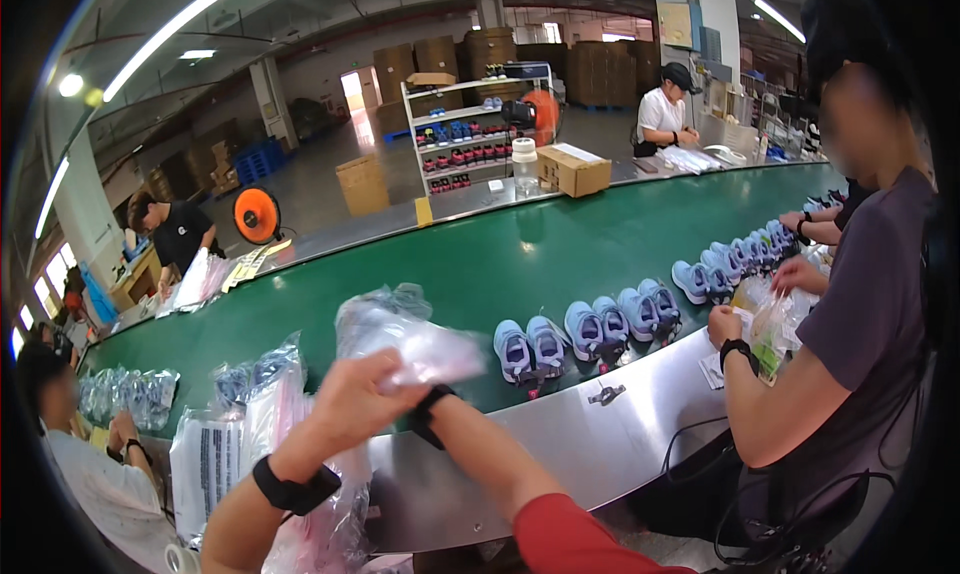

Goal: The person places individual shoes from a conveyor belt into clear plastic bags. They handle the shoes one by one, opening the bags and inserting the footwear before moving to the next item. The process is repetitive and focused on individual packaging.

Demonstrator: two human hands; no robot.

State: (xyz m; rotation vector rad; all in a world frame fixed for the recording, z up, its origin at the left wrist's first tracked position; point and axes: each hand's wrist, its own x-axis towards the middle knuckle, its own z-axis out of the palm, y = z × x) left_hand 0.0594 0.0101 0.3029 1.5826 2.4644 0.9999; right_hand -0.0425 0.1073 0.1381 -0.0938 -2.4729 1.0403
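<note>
My left hand [350, 399] is closed in a pinch on a clear plastic bag [385, 324] above the near edge of the green conveyor belt. Motion smears part of the bag, and what it contains, if anything, is unclear. My right hand [408, 392] is at the same spot, mostly behind the left, its fingers hidden. Below and left of my hands, a stack of clear and pinkish plastic bags [265, 424] hangs over the metal edge. Right of the bag, pairs of light blue shoes [530, 349] stand in a row on the belt.
The green belt [470, 264] runs across, bordered by a metal ledge [500, 464] bearing a small dark part [606, 395]. Bagged shoes [130, 399] lie at left. Co-workers sit close on both sides; the right one [800, 334] handles plastic. A carton [573, 170] and bottle [525, 167] stand opposite.
</note>
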